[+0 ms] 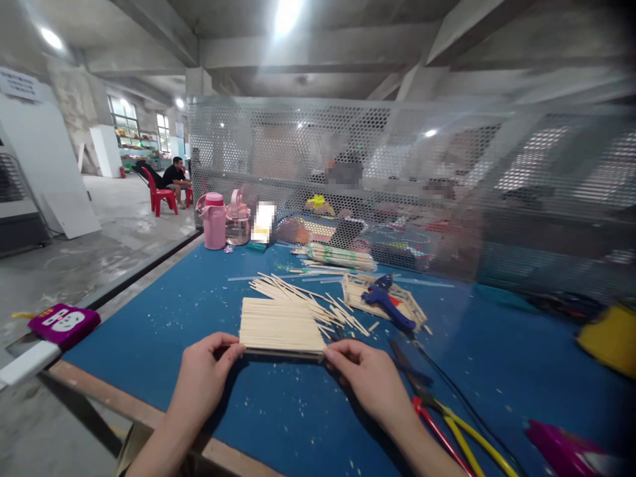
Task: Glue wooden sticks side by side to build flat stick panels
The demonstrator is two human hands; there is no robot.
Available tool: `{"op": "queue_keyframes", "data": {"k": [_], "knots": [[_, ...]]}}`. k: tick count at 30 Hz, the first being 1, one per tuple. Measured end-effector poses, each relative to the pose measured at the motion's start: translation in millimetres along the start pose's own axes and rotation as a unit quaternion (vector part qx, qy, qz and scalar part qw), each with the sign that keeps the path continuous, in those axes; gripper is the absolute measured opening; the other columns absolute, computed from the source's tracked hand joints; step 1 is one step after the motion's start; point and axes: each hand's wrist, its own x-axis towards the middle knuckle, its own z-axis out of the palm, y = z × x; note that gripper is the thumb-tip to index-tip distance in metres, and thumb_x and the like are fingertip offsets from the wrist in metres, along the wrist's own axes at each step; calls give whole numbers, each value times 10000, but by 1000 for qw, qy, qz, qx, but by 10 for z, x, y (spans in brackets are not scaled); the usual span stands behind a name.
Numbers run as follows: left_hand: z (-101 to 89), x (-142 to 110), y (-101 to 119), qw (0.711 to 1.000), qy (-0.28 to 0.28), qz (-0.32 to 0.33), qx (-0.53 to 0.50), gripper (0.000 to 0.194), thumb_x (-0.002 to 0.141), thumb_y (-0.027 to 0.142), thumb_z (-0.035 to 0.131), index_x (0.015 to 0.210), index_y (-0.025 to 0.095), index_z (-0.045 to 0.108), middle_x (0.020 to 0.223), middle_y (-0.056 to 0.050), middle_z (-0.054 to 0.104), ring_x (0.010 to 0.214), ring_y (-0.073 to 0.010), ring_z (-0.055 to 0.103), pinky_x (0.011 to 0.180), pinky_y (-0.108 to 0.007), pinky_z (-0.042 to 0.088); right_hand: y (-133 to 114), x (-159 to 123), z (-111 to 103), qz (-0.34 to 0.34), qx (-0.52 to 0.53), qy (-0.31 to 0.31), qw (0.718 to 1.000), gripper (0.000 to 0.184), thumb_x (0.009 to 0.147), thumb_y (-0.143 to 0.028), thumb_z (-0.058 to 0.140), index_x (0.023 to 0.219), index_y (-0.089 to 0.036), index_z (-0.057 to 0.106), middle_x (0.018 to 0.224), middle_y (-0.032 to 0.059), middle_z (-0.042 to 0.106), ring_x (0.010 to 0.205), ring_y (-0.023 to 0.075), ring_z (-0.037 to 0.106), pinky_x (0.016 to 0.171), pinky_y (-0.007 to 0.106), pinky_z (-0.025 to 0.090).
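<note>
A flat panel of glued wooden sticks [281,324] is held just above the blue table [189,318]. My left hand [203,371] pinches its near left corner, fingers closed on the edge. My right hand [365,371] pinches the near right corner the same way. Behind the panel lies a loose pile of thin wooden sticks [298,291]. A blue glue gun [385,301] rests on a small stick frame [385,298] to the right.
Red and yellow handled cutters [442,411] lie by my right wrist. A purple power strip [64,323] sits at the left edge. A pink flask [214,220] and a clear jug [238,222] stand at the back by a perforated metal screen [397,165]. People sit behind the screen.
</note>
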Motion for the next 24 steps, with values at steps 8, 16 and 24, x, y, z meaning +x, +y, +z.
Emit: {"op": "queue_keyframes", "data": {"k": [8, 16, 24], "knots": [[-18, 3, 19, 1000, -6, -8, 11, 218, 752, 357, 542, 751, 192, 685, 743, -22, 706, 672, -179, 626, 634, -260, 449, 3, -12, 29, 4, 23, -7, 1000, 175, 663, -309, 538, 673, -154, 618, 564, 10, 622, 462, 103, 495, 446, 220, 383], [-18, 6, 20, 1000, -12, -12, 2, 214, 757, 349, 536, 748, 189, 679, 744, -26, 705, 675, -182, 625, 634, -266, 448, 20, -11, 44, 8, 15, -5, 1000, 195, 651, -337, 543, 681, -162, 624, 549, 15, 627, 463, 126, 526, 443, 230, 396], [-8, 13, -2, 1000, -3, -9, -15, 195, 751, 322, 545, 771, 193, 690, 773, -33, 715, 710, -189, 639, 658, -274, 464, 0, 0, 12, -15, -72, -15, 997, 292, 720, -393, 477, 636, -180, 659, 557, 29, 660, 474, 165, 578, 456, 248, 432]]}}
